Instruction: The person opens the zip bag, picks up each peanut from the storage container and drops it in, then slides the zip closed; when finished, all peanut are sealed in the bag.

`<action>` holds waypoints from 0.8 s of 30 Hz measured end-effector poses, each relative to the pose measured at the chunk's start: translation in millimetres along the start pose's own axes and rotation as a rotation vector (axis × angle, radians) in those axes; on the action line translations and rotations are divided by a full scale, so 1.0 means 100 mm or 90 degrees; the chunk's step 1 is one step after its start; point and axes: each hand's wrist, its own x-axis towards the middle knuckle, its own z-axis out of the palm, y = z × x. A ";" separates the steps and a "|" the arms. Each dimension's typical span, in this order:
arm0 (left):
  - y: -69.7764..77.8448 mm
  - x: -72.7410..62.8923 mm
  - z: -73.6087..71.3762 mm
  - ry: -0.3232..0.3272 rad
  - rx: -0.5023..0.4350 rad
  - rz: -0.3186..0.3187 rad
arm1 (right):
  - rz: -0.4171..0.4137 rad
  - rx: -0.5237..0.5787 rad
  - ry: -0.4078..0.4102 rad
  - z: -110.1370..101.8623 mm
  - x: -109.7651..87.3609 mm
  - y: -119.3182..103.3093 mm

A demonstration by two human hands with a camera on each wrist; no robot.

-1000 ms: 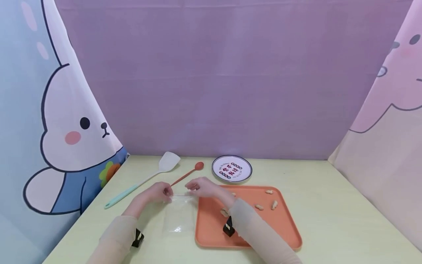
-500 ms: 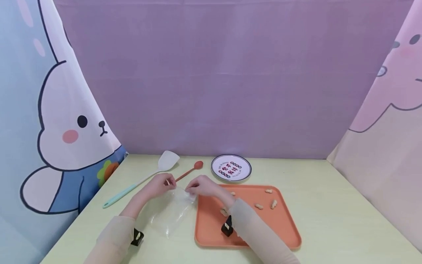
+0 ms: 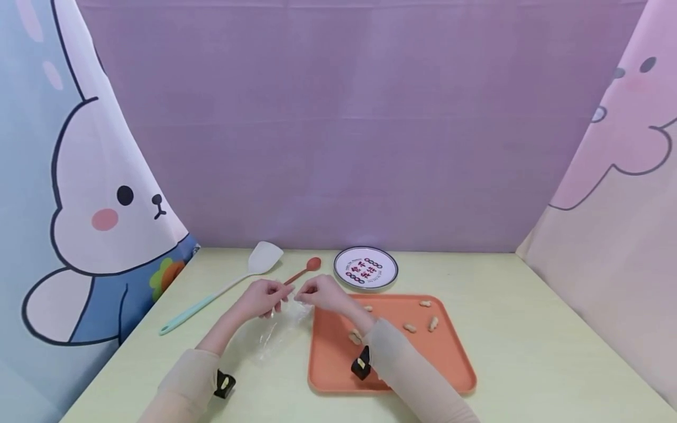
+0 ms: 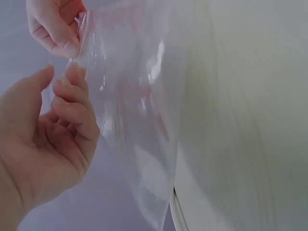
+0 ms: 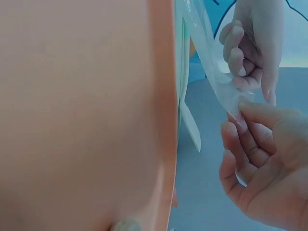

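Observation:
A clear plastic bag (image 3: 282, 332) hangs slanting between the two hands, left of the orange tray. My right hand (image 3: 325, 292) pinches a corner of its upper edge between thumb and fingers, plain in the right wrist view. My left hand (image 3: 263, 298) is close beside that edge. In the left wrist view, the left thumb stands apart from loosely bent fingers, and the fingertips are at the edge of the bag (image 4: 139, 86); whether they touch it I cannot tell. Nothing shows between the left thumb and fingers.
The orange tray (image 3: 333, 361), under the right forearm, bears several peanuts (image 3: 433, 323). Behind the hands lie a red spoon (image 3: 314, 264), partly hidden, and a white spatula (image 3: 265, 258) with a mint handle. A printed white plate (image 3: 366, 268) lies behind the tray.
The bag has come up from lying flat on the table and now hangs tilted from the right hand. The left hand pinched its edge half a second ago and has since let go.

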 end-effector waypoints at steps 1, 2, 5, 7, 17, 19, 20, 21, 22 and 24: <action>0.01 0.00 0.01 -0.004 0.002 -0.002 | 0.007 0.003 0.002 0.00 0.00 -0.01; 0.02 0.00 0.02 -0.008 0.003 -0.003 | 0.014 0.010 0.004 0.00 -0.01 -0.02; 0.02 0.01 0.03 -0.020 -0.003 0.008 | 0.029 0.024 0.009 0.01 -0.02 -0.03; 0.02 0.01 0.02 -0.024 -0.014 0.017 | 0.038 0.035 0.010 0.01 -0.02 -0.03; 0.01 -0.04 -0.03 -0.062 -0.079 0.022 | 0.032 0.099 -0.002 -0.01 -0.04 -0.02; 0.01 -0.05 -0.04 -0.068 -0.073 0.029 | 0.027 0.090 -0.001 -0.01 -0.05 -0.04; 0.01 -0.05 -0.04 -0.067 -0.071 0.031 | 0.027 0.082 0.001 -0.01 -0.05 -0.05; 0.01 -0.06 -0.04 -0.067 -0.068 0.033 | 0.027 0.078 0.004 0.00 -0.05 -0.06; 0.01 -0.06 -0.04 -0.067 -0.068 0.032 | 0.028 0.073 0.008 0.00 -0.05 -0.07; 0.01 -0.07 -0.05 -0.066 -0.071 0.027 | 0.031 0.059 0.018 0.01 -0.05 -0.09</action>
